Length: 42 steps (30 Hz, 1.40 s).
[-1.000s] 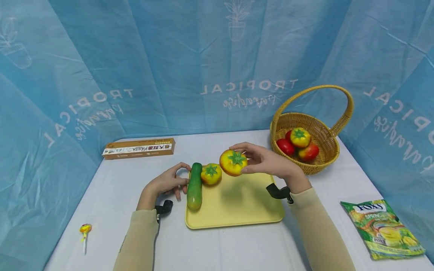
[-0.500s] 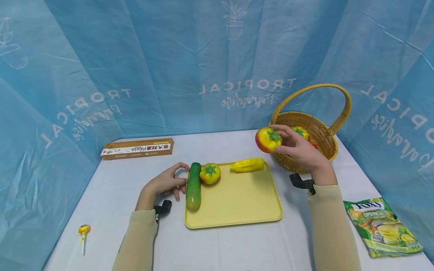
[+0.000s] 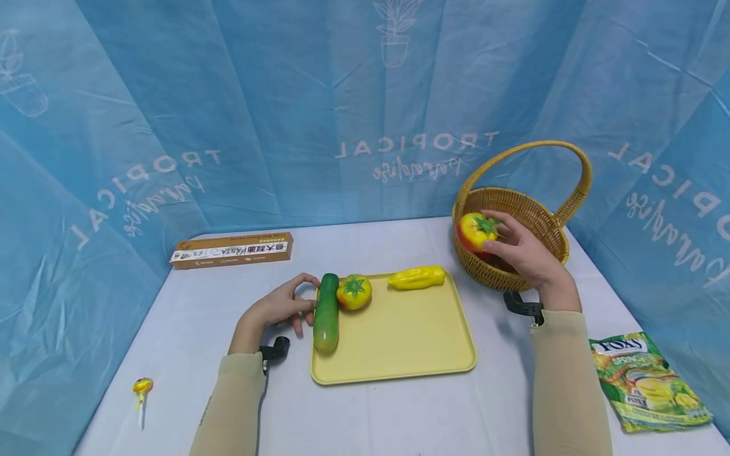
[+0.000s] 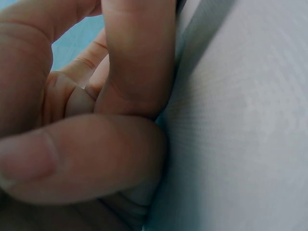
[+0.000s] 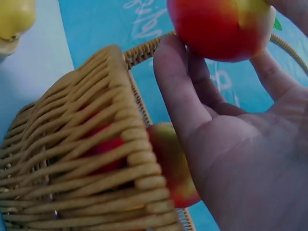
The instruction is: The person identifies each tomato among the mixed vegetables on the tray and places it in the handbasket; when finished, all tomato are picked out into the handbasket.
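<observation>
My right hand point(image 3: 527, 253) holds a red-and-yellow tomato point(image 3: 474, 229) with a green star-shaped calyx, just over the left side of the wicker basket point(image 3: 497, 276). In the right wrist view, the fingers and thumb grip this tomato point(image 5: 224, 31) above the basket rim point(image 5: 139, 144). My left hand point(image 3: 278, 307) lies at the left edge of the yellow tray point(image 3: 399, 335), fingers loosely bent beside a green cucumber point(image 3: 327, 316); whether they touch the cucumber or the tray edge I cannot tell. A second tomato point(image 3: 355, 292) sits right of the cucumber, and a yellow pepper point(image 3: 417, 278) lies at the back.
A pasta box point(image 3: 232, 251) lies at the back left. A lollipop point(image 3: 142, 392) is near the left edge, and a green Foxs candy bag point(image 3: 650, 386) at the right. The basket handle point(image 3: 536, 145) arches high; red fruit point(image 5: 108, 147) shows through the weave. A blue curtain point(image 3: 365, 95) hangs behind.
My right hand has carried the tomato rightward from above the tray to the basket, uncovering the yellow pepper. My left hand has stayed in place.
</observation>
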Tool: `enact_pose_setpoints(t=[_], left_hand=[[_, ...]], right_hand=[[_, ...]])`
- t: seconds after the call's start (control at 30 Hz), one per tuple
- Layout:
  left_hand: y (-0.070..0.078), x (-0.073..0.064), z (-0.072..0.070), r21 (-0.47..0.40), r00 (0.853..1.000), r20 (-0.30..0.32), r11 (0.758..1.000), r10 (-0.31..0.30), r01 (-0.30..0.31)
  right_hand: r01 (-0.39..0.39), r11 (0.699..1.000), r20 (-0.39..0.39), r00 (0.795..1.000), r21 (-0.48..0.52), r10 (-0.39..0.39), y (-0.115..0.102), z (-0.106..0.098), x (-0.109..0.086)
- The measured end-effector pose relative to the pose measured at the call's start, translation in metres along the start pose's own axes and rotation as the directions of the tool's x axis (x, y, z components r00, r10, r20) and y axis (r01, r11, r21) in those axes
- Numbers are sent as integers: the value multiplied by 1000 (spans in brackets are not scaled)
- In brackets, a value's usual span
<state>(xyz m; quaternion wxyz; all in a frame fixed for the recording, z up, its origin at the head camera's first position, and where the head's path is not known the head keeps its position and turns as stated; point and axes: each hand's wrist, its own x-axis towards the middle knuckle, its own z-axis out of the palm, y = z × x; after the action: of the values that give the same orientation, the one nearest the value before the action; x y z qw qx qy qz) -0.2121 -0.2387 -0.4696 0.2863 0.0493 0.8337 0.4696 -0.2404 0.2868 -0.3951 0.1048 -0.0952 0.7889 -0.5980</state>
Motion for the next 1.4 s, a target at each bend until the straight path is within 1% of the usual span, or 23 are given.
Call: enact_pose_setpoints(t=[0.2,0.43,0.5,0.63,0.87,0.97,1.13,1.2,1.4], left_hand=[[0,1,1,-4,1000,-2,1000,-10,10],[1,0,1,-16,1000,-2,1000,-8,8],[1,0,2,-19,1000,-1,1000,-5,5],[0,0,2,-23,1000,1,1000,-4,4],[1,0,2,-17,1000,0,1000,-9,9],[1,0,2,-14,1000,-3,1000,-11,11],[-1,0,1,-11,1000,-4,1000,-6,6],[-1,-1,1,-11,1000,-4,1000,-1,1],[-2,-1,1,-9,1000,-3,1000,4,-4]], right_hand=[[-35,999,-49,998,-18,34,6,-4,2],[-84,992,-121,990,-93,72,13,-7,9],[-94,990,-150,986,-102,78,14,-7,11],[-126,988,-214,971,-88,105,15,-6,14],[-153,985,-266,956,-82,126,14,-3,13],[-161,984,-305,943,-76,131,14,-2,13],[-175,984,-405,903,-37,146,15,1,15],[-174,984,-433,890,-28,144,15,2,15],[-178,984,-477,867,-24,146,14,0,15]])
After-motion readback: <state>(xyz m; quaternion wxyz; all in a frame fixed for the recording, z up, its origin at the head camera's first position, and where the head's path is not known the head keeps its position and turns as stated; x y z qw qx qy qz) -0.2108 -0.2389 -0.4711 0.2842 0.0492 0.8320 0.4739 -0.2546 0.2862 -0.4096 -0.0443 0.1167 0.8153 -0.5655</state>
